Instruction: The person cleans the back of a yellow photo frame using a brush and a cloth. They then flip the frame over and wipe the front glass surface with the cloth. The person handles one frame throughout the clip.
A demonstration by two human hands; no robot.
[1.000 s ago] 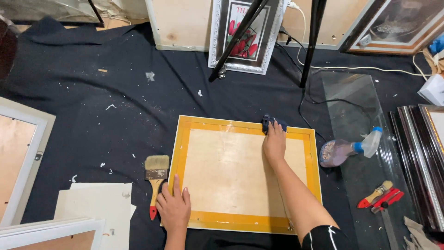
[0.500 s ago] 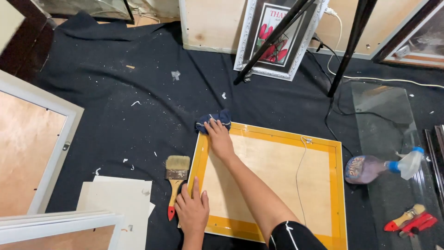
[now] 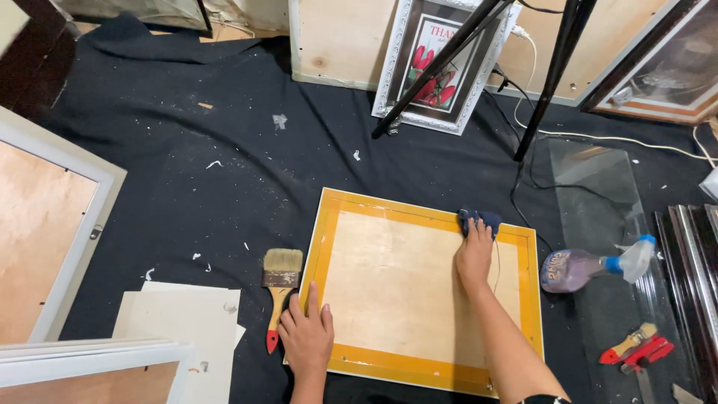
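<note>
A picture frame lies face down on the black cloth, its plywood backing bordered with yellow tape (image 3: 427,212). My right hand (image 3: 476,253) presses a dark blue cloth (image 3: 479,219) against the frame's top edge, toward the right corner. My left hand (image 3: 307,337) lies flat, fingers apart, on the frame's lower left corner. A paintbrush (image 3: 280,280) with a wooden and red handle lies just left of the frame, beside my left hand.
A spray bottle (image 3: 591,268) lies on a glass pane (image 3: 598,217) to the right, with a red-handled tool (image 3: 636,348) below it. Tripod legs (image 3: 550,78) and a framed flower picture (image 3: 437,63) stand behind. White boards (image 3: 187,329) and a grey frame (image 3: 82,232) lie left.
My right hand with the cloth has slid along the frame's top edge, from the left corner half a second ago back toward the right. My left hand has stayed on the lower left corner.
</note>
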